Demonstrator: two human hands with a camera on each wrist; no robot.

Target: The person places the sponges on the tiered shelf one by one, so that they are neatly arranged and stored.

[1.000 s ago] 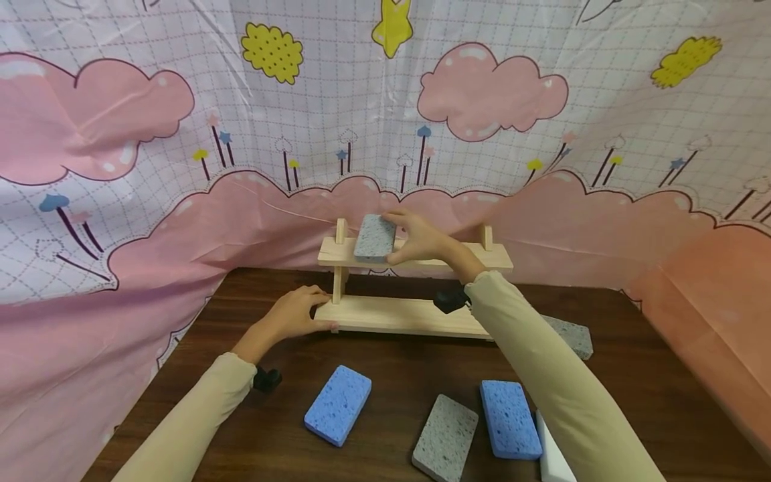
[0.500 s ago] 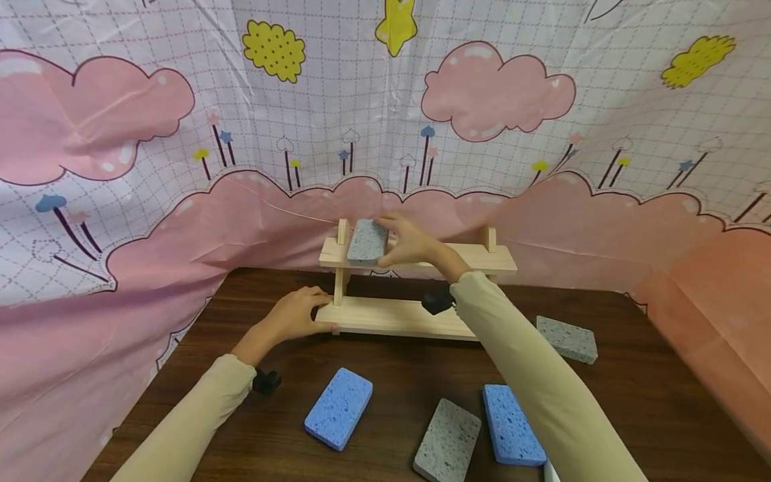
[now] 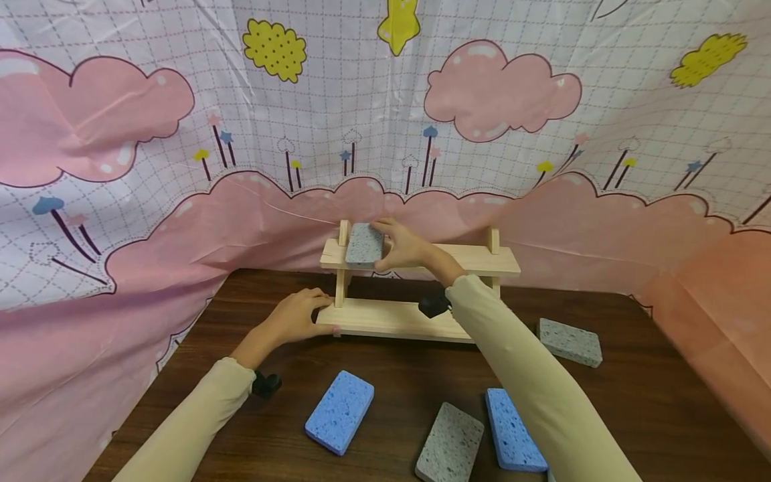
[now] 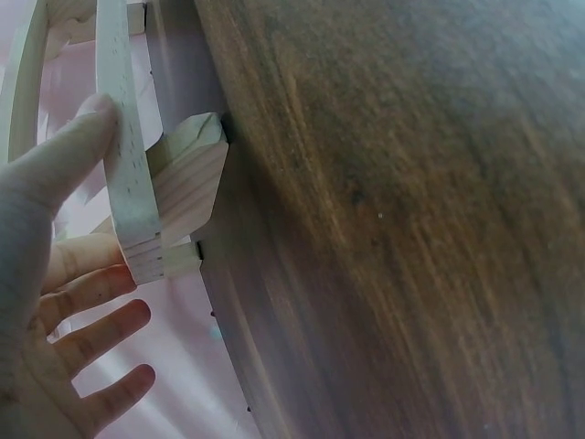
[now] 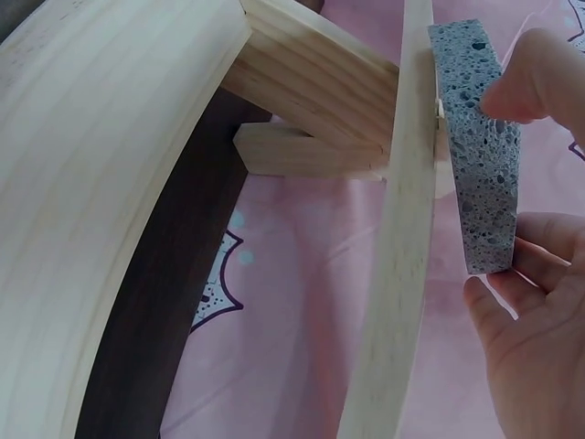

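Observation:
A small two-tier wooden shelf (image 3: 397, 318) stands at the back of the dark table. My right hand (image 3: 402, 245) pinches a grey speckled sponge (image 3: 364, 244) between thumb and fingers at the left end of the upper board (image 3: 464, 258). In the right wrist view, the sponge (image 5: 475, 155) lies along the upper board (image 5: 402, 219), with the thumb on one edge and fingers at the other side. My left hand (image 3: 295, 314) grips the left end of the lower board; the left wrist view has its thumb and index finger round that board (image 4: 128, 165), the other fingers extended.
In front of the shelf lie a blue sponge (image 3: 340, 412), a grey sponge (image 3: 450, 443) and another blue sponge (image 3: 512, 432), partly under the right sleeve. One more grey sponge (image 3: 569, 342) lies right of the shelf. A patterned curtain (image 3: 385, 147) hangs behind.
My right hand has shifted the grey sponge left along the upper board, close to the left upright. The left hand keeps its grip on the lower board.

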